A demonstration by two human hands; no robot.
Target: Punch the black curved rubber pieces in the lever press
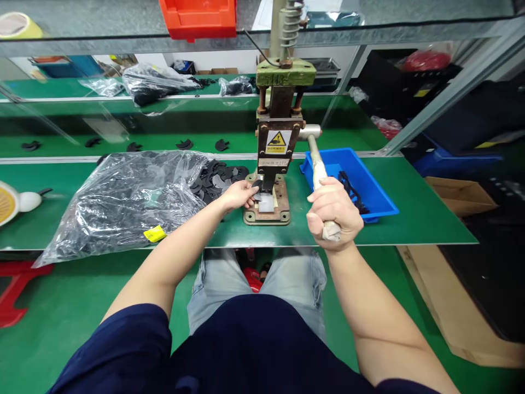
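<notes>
Noted bag with mouth toward press, presumably for short reach. Found tray just right of press, likewise near. Saw right hand wrapped round handle, presumably for leverage; left hand pinching black part, presumably for steadying. Located part within pinch, by base; cannot tell whether touching.

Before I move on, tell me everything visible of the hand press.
The hand press stands upright on the green bench, metal-looking: a green head, a coil spring above, a dark column and front plate bearing a yellow warning label, and a base with corner holes. Its pale-wrapped lever slants down, gripped by the right hand. The left hand holds a black piece at its base.
</notes>
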